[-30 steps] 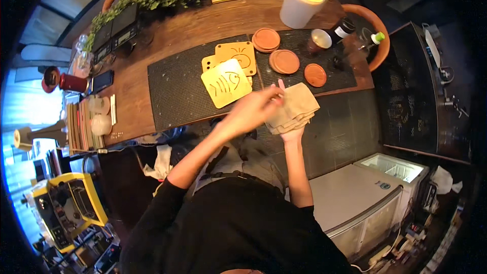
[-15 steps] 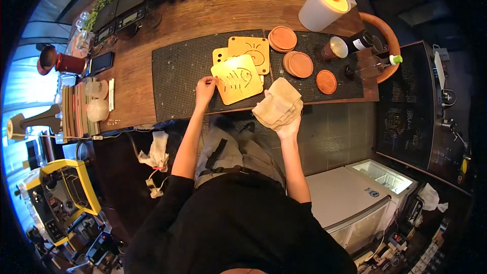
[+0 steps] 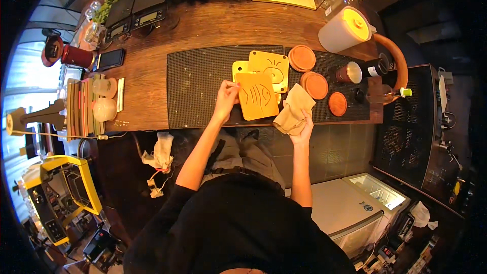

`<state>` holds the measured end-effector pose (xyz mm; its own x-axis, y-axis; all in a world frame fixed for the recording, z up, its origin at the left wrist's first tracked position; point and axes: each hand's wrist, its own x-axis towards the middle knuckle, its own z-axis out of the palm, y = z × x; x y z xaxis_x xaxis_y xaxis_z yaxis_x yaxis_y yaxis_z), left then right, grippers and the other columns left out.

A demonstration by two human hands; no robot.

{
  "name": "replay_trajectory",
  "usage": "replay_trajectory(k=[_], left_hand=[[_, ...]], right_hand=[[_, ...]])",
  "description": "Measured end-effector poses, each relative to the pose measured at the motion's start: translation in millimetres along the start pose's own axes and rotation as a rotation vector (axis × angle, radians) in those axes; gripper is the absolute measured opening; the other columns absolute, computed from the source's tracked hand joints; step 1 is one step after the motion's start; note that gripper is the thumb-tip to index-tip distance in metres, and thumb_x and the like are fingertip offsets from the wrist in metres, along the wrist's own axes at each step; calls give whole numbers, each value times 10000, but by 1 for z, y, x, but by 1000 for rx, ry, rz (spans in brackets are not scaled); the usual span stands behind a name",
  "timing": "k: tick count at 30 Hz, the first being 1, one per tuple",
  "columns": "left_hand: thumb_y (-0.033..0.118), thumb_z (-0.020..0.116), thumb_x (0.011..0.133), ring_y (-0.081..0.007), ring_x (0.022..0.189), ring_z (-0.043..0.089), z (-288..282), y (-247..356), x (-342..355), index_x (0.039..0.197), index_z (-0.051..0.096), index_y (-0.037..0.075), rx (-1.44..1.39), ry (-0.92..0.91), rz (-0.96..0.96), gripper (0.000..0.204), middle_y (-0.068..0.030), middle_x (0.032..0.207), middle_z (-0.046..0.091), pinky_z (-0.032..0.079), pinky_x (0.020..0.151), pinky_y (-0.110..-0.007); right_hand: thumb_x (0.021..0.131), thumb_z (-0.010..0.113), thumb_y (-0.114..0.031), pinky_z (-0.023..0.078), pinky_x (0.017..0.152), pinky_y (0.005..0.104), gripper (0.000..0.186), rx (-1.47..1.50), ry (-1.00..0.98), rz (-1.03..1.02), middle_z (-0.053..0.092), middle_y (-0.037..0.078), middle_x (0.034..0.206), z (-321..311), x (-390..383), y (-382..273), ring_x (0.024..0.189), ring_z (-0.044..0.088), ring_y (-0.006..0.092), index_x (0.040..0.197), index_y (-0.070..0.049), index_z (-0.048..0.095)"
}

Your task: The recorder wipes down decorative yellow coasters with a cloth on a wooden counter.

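My left hand (image 3: 226,99) pinches the left edge of a yellow square trivet (image 3: 257,97) cut with a fish-skeleton pattern, held up above the table's near edge. In my right hand (image 3: 303,130) is a folded beige cloth (image 3: 296,110), close to the trivet's right side, its corner pointing up. Behind the held trivet, another yellow trivet (image 3: 270,66) with a cut-out drawing lies on a dark mesh mat (image 3: 200,81), overlapping at least one more. Just right of these sit round reddish-brown coasters (image 3: 314,85), some of them stacked, and a single one (image 3: 337,104).
A white pitcher with a yellow lid (image 3: 345,29), a metal cup (image 3: 350,72) and a dark bottle (image 3: 374,67) stand at the right. Black scales (image 3: 148,18), a phone (image 3: 110,60) and upright books (image 3: 81,106) line the left. A white chest freezer (image 3: 337,203) is below right.
The view has shifted, so the table appears lower and further right. The trivet has turned more upright in my left hand, and the cloth in my right hand looks more bunched.
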<state>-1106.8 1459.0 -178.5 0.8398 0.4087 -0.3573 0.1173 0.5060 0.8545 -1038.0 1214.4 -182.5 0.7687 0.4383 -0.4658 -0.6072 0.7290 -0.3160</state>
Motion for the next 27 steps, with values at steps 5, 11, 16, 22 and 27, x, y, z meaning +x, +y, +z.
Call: replay_trajectory(k=[5,11,16,22,27], left_hand=[[212,482,900,-148,903,564,-21,28,17,979,490,49,-298,-19,48,181,-102,1020,568,475,752,-266],[407,446,864,-215,964,567,-33,57,23,1169,486,40,-799,-200,-188,479,-118,1108,561,468,832,-357],[507,386,861,-281,1010,548,-42,65,25,1205,471,49,-1050,-295,-110,579,-143,1164,531,454,860,-417],[619,336,833,-311,1076,503,-43,96,17,1270,405,64,-1044,-291,-65,709,-138,1231,481,406,912,-456],[641,290,832,-309,1163,430,-55,106,21,1314,339,64,-1120,-533,-51,754,-140,1313,397,343,968,-470]], right_hand=[[844,455,-179,382,952,465,510,-60,73,-68,390,216,1287,22,5,10,1173,416,344,1297,-9,293],[835,460,-156,404,936,451,463,-33,-54,79,465,176,1227,58,14,33,1111,480,315,1258,-10,343],[825,468,-135,425,919,445,420,-57,-136,192,508,161,1178,96,23,55,1068,515,302,1216,-4,387],[816,476,-119,469,860,422,401,-251,-21,105,544,138,1096,162,29,39,1004,545,278,1190,4,407],[787,501,-108,485,788,371,291,-1538,87,-59,542,103,930,247,44,61,877,566,261,1047,17,539]])
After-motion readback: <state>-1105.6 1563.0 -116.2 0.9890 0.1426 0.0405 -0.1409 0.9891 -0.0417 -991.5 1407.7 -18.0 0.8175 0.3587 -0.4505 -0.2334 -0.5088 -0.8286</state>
